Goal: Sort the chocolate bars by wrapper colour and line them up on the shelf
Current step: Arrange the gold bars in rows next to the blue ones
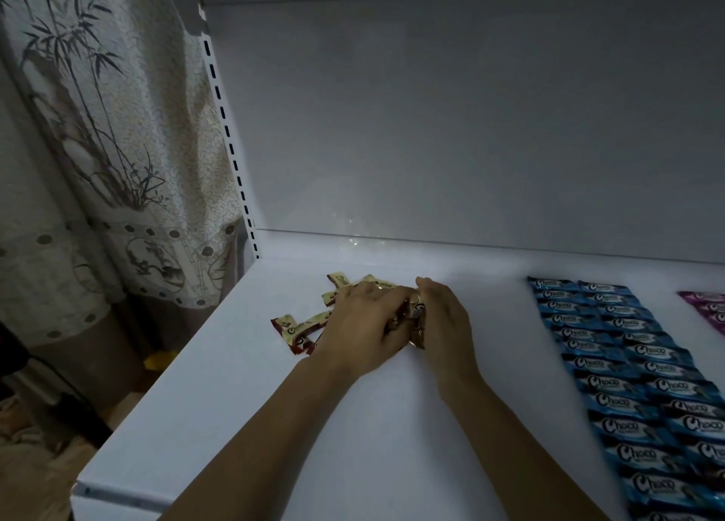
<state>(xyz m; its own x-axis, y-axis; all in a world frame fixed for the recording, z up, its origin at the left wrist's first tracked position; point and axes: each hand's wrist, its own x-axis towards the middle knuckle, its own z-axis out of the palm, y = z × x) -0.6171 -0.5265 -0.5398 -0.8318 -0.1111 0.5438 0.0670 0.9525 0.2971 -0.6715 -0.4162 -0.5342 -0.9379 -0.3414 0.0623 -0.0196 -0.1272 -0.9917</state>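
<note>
Shop-like room: white shelf [274,422] with slotted upright [231,148], bamboo-print curtain [98,128].

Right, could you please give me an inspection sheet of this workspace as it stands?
Surface: white shelf, dimly lit.
Job's things: cream bars in a loose pile; blue bars in two neat columns to the right; purple bars at the right edge, cut off.
Clutter: yellow scrap on the floor left of the shelf.
Grippers: left hand and right hand both grip cream bars at the pile.
Cables: possibly a dark cord on the floor at left; too dim to tell.
Surroundings: bamboo-print curtain at left; slotted upright; plain back panel.
</note>
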